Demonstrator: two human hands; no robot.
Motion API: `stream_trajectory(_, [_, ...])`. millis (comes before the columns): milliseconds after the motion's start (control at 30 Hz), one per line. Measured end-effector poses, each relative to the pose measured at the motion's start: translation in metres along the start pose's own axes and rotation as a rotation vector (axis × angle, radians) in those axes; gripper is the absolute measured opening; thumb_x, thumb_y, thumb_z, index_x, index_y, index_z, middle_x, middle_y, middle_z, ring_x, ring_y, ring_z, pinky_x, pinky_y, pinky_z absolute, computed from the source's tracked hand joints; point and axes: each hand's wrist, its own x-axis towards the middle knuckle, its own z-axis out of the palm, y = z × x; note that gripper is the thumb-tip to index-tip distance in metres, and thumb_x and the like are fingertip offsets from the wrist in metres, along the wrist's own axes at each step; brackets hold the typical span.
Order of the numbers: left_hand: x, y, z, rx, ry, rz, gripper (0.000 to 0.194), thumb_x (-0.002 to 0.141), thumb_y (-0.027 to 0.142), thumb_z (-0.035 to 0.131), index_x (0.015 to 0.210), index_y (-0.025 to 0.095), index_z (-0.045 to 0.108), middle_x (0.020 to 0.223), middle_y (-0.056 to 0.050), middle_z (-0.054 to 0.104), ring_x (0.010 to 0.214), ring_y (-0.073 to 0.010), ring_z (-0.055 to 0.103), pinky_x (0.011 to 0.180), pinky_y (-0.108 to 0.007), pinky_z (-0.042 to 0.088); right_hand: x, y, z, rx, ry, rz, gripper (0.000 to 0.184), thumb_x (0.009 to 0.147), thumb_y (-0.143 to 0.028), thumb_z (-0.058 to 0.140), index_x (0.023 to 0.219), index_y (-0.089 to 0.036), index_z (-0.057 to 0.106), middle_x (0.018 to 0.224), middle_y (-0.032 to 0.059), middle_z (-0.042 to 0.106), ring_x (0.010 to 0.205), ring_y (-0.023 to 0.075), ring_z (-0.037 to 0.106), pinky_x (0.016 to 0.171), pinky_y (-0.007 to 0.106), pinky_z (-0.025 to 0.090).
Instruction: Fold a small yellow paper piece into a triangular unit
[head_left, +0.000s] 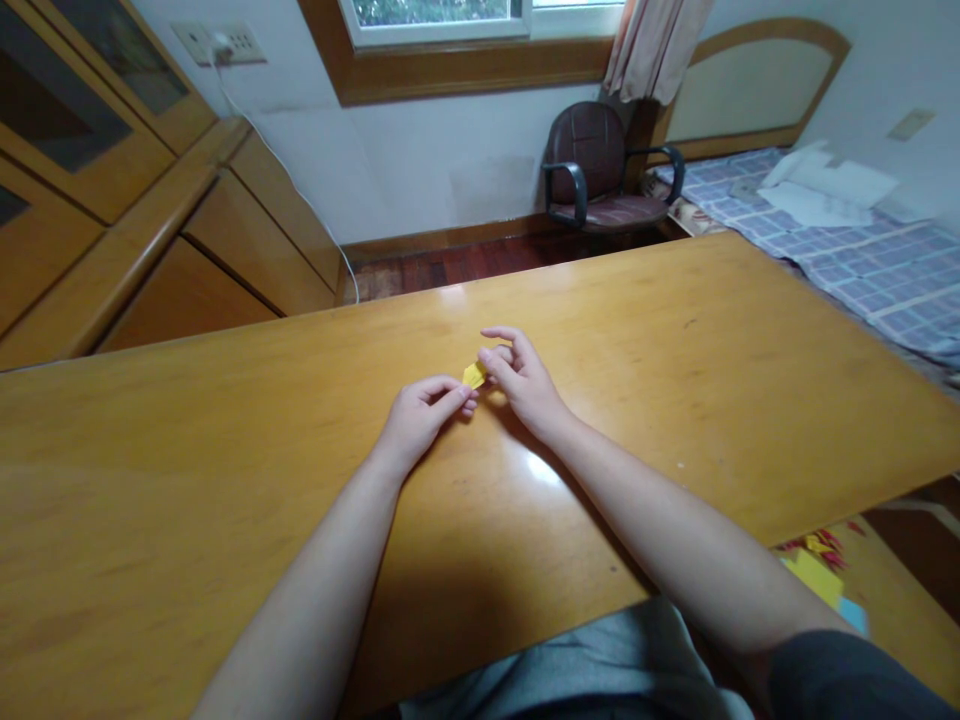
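A small piece of folded yellow paper is held just above the wooden table, between my two hands. My left hand pinches its lower left edge between thumb and fingers. On the other side, the thumb and fingers of my right hand close on its upper right edge, while one finger stretches out to the left above it. Parts of the paper are covered by my fingertips, so its full shape is hidden.
Beyond the table's far edge stand a brown armchair and, at right, a bed with a checked cover. Wooden cabinets line the left. Yellow paper sheets lie low at right, beside my right forearm. A white cable hangs by the wall.
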Motion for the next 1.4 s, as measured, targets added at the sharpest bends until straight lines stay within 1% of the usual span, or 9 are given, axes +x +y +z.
stream_trajectory(133, [0.0006,0.0008,0.0001,-0.019,0.028,0.011,0.025,0.078,0.041,0.072,0.074,0.016,0.072,0.069,-0.004,0.071,0.065,-0.0164,0.065,0.07,-0.029,0.052,0.0004,0.0033,0.0003,0.031,-0.051,0.045,0.047,0.074,-0.038,0.077,0.113,-0.024,0.053,0.074,-0.0057,0.06,0.069,0.0119,0.057,0.068,0.027,0.046])
stream_trajectory(200, [0.0007,0.0017,0.0003,-0.015,0.024,0.014,0.025,0.078,0.04,0.072,0.074,0.016,0.072,0.069,-0.004,0.071,0.065,-0.0158,0.065,0.07,-0.028,0.052,0.0006,0.0053,0.0003,0.031,-0.063,0.06,0.048,0.072,-0.035,0.078,0.113,-0.024,0.055,0.076,-0.005,0.061,0.071,0.0121,0.058,0.069,0.027,0.046])
stream_trajectory(367, [0.0008,-0.0002,0.0,-0.079,0.018,-0.008,0.026,0.078,0.04,0.071,0.077,0.015,0.073,0.073,-0.005,0.072,0.067,-0.016,0.066,0.07,-0.029,0.053,0.0024,0.0067,-0.0023,0.012,-0.02,0.03,0.043,0.073,-0.031,0.077,0.11,-0.022,0.057,0.071,-0.0069,0.056,0.066,0.0104,0.054,0.065,0.026,0.042])
stream_trajectory(567, [0.0011,-0.0057,-0.0016,-0.124,0.055,0.01,0.026,0.081,0.04,0.068,0.077,0.014,0.072,0.074,-0.005,0.072,0.064,-0.0149,0.065,0.066,-0.028,0.054,0.0032,0.0061,-0.0038,0.034,0.005,0.02,0.042,0.073,-0.029,0.077,0.109,-0.022,0.057,0.068,-0.0083,0.053,0.065,0.0099,0.052,0.066,0.026,0.041])
stream_trajectory(833, [0.0008,0.0008,0.0008,-0.022,0.052,0.024,0.027,0.077,0.041,0.072,0.075,0.014,0.071,0.072,-0.005,0.072,0.066,-0.0153,0.065,0.068,-0.027,0.054,0.0021,0.0049,-0.0004,0.04,-0.028,0.036,0.043,0.073,-0.028,0.076,0.11,-0.022,0.056,0.072,-0.0069,0.058,0.067,0.0103,0.055,0.065,0.025,0.041])
stream_trajectory(967, [0.0002,0.0011,0.001,-0.023,0.054,0.003,0.029,0.076,0.043,0.074,0.076,0.014,0.071,0.069,-0.004,0.071,0.064,-0.0152,0.066,0.067,-0.027,0.054,0.0017,0.0041,-0.0002,0.024,-0.01,0.025,0.041,0.073,-0.029,0.076,0.109,-0.022,0.056,0.069,-0.0079,0.055,0.064,0.0101,0.052,0.063,0.025,0.04])
stream_trajectory(1200, [-0.0003,-0.0024,0.0011,-0.042,0.05,-0.019,0.032,0.076,0.045,0.074,0.081,0.014,0.072,0.068,-0.004,0.071,0.061,-0.0149,0.066,0.063,-0.027,0.053,0.002,0.0037,-0.0012,0.022,0.018,0.013,0.039,0.074,-0.03,0.075,0.107,-0.022,0.055,0.065,-0.0091,0.052,0.062,0.0103,0.051,0.065,0.027,0.041])
stream_trajectory(1400, [0.0001,-0.0004,0.0015,-0.051,0.045,-0.025,0.032,0.075,0.046,0.074,0.078,0.014,0.071,0.068,-0.004,0.07,0.061,-0.0147,0.065,0.063,-0.027,0.053,0.0022,0.0046,-0.0011,0.025,0.011,0.005,0.039,0.075,-0.029,0.075,0.106,-0.023,0.054,0.065,-0.009,0.053,0.063,0.0108,0.052,0.065,0.027,0.041])
